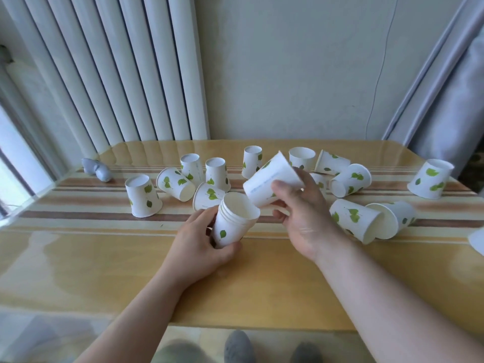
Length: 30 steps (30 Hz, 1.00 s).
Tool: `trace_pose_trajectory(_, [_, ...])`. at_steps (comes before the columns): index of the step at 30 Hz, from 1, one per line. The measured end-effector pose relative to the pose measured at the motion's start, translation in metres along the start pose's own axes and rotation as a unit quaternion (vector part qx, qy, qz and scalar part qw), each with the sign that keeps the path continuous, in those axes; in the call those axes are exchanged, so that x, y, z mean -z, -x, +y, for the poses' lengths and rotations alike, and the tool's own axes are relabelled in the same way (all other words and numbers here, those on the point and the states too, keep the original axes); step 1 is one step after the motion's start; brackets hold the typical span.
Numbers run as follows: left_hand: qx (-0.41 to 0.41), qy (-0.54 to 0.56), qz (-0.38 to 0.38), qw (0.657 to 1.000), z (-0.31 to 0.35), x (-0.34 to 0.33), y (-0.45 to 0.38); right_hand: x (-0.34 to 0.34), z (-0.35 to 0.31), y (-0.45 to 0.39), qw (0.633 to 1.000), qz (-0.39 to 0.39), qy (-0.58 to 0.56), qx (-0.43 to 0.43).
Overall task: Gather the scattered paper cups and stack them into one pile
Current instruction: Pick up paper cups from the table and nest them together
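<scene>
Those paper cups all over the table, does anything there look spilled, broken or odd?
Nothing spilled or damaged. The loose cups are just jumbled: some upside down, others tipped on their sides. One oddity: a small grey figurine lies at the table's far left corner.

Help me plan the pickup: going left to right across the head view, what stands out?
Grey figurine → upside-down cup → stack in the left hand → cup in the right hand → lone upside-down cup.

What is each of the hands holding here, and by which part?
Left hand grips the nested stack of cups around its lower wall and base. Right hand holds a single tilted cup by its side wall.
</scene>
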State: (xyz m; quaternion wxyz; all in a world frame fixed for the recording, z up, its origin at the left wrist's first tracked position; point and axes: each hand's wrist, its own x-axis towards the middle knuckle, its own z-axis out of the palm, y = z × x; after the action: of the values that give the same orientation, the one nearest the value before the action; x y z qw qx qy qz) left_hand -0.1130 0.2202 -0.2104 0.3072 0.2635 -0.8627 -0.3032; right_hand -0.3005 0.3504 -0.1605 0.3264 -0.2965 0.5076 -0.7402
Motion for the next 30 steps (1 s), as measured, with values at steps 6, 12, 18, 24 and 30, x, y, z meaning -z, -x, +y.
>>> trace_pose_trajectory(6, [-0.004,-0.003,0.003,1.0,0.005,-0.001,-0.001,-0.01,0.026,0.002,0.997,-0.016,0.072,0.025])
trace_pose_trajectory(12, [-0.008,0.0,0.004,1.0,0.003,0.0,0.0,-0.011,0.034,0.005,0.993,-0.04,0.109,0.009])
trace_pose_trajectory(18, [-0.011,0.032,-0.034,0.999,0.007,0.003,0.001,-0.014,0.048,0.017,0.952,-0.066,0.3,0.007])
trace_pose_trajectory(24, [0.159,0.127,0.125,0.971,0.008,0.007,-0.003,0.015,0.032,-0.003,0.931,-0.005,0.361,0.045])
trace_pose_trajectory(30, [0.36,0.204,0.07,0.908,0.001,0.022,-0.037,0.025,0.043,-0.002,0.92,0.005,0.391,0.033])
